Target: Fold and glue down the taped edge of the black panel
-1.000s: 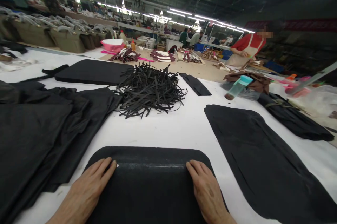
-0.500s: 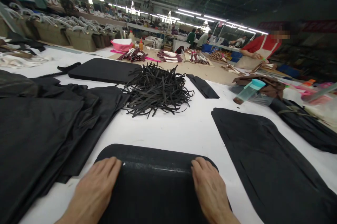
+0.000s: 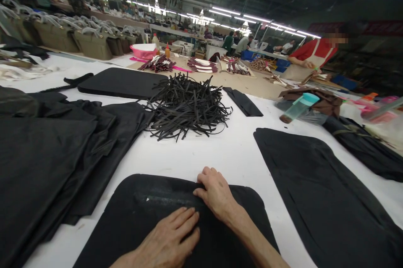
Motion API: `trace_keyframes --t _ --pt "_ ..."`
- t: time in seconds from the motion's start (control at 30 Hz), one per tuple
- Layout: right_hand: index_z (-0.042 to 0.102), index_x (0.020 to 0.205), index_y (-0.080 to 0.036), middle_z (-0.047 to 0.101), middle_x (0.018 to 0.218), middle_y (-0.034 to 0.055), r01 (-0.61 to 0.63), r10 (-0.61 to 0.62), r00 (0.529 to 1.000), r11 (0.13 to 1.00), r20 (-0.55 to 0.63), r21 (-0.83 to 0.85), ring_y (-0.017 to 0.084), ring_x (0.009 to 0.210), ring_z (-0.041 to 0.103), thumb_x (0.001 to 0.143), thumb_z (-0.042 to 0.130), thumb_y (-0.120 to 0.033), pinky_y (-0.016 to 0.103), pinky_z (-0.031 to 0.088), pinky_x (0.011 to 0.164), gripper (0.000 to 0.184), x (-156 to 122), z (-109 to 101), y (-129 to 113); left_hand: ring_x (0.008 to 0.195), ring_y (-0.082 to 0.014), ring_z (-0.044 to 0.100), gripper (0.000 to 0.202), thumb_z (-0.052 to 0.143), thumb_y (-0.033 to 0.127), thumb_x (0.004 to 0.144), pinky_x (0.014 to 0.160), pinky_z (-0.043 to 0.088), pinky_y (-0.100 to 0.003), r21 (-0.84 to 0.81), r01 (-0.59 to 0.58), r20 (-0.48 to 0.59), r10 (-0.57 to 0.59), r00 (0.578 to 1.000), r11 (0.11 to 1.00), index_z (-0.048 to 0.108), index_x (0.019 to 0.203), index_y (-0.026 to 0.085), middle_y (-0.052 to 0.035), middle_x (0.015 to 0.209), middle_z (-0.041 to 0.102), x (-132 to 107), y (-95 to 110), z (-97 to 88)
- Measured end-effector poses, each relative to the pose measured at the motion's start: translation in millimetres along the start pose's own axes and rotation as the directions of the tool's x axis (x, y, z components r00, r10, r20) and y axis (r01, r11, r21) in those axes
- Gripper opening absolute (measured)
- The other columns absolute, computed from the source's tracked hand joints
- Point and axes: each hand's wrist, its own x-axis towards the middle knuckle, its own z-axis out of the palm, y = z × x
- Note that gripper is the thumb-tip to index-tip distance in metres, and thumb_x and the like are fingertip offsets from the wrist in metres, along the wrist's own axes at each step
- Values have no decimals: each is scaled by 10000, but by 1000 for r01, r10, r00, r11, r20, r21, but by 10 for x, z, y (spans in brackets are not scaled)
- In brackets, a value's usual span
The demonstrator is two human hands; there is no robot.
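A black rounded-corner panel [image 3: 119, 226], like leather or coated fabric, lies in front of me on the white table. My left hand [image 3: 171, 234] rests flat on its middle, fingers stretched out and slightly apart. Reaching to the far edge, my right hand [image 3: 214, 192] has its fingers bent over that edge and its thumb on the near side, gripping the panel there. A scuffed, shiny band with a small white speck runs along the panel's upper part, left of my right hand.
Beyond the panel sits a heap of thin black strips [image 3: 192, 108], beside a black slab [image 3: 119, 83]. Dark sheets [image 3: 47, 154] are piled left; another black panel [image 3: 315, 184] lies right, near a turquoise-lidded bottle [image 3: 299, 106]. A person in red [image 3: 311, 56] stands at the back right.
Both hands have left the panel's upper corners and come toward its middle. My left hand now lies flat lower down; my right has shifted left along the far edge.
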Motion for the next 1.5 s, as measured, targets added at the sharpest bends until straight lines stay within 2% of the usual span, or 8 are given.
trace_keyframes --t 0.13,0.3,0.53,0.67,0.83,1.13,1.33,1.5 --pt "535 735 -197 575 801 -7 53 -52 986 999 -158 0 166 764 499 804 619 -112 274 341 678 137 -72 -62 35 1224 -306 452 517 472 94 711 973 451 -456 21 4 1 -4 1000 1000 460 1226 133 -147 1322 505 6 14 -12" --pt "480 700 -194 503 693 20 134 -217 856 970 -469 -204 176 635 412 871 396 -46 317 270 618 241 -173 -238 -6 1235 -290 440 541 469 71 691 976 454 -427 -9 27 -27 -27 999 1000 469 1225 160 -128 1331 499 -7 60 -151" --pt "459 753 -212 507 698 -18 221 -281 896 954 -344 -203 159 629 426 845 493 -92 300 251 589 155 -244 -498 -14 1168 -207 501 396 379 108 825 1001 429 -370 -375 401 72 -405 911 836 525 1174 226 -66 1258 560 439 99 -534" --pt "468 717 -202 498 671 -10 245 -337 876 927 -344 -282 161 594 413 769 545 -78 306 249 561 154 -244 -625 -69 1081 -225 555 357 467 159 793 942 452 -351 -526 498 266 -424 866 689 566 1127 240 -35 1167 621 834 92 -531" --pt "521 758 -189 526 689 13 185 -333 882 895 -334 -405 182 617 441 790 536 -70 326 292 576 124 -169 -523 -52 917 -234 625 254 457 215 816 788 493 -315 -488 536 325 -426 844 689 628 1004 218 -47 974 693 1022 93 -437" --pt "531 1096 -213 603 1048 35 -39 58 969 996 -239 83 194 940 533 801 515 -10 321 420 800 358 -601 -293 232 793 -273 646 122 533 167 756 691 484 -362 -327 591 364 -479 799 738 636 790 221 -34 792 688 974 72 -414" --pt "579 886 -224 590 796 -2 76 -70 990 996 -119 52 200 739 529 781 487 -10 326 392 656 256 -877 -34 367 781 -238 629 103 543 132 775 684 468 -330 -260 559 358 -460 813 787 597 787 219 -8 801 672 887 45 -486" --pt "544 805 -219 548 741 2 118 -122 984 992 -133 -38 202 680 496 809 452 -13 333 334 620 225 -883 107 481 852 -216 551 188 450 51 814 770 421 -356 -165 582 346 -506 790 796 554 827 207 -16 885 621 409 -65 -730"
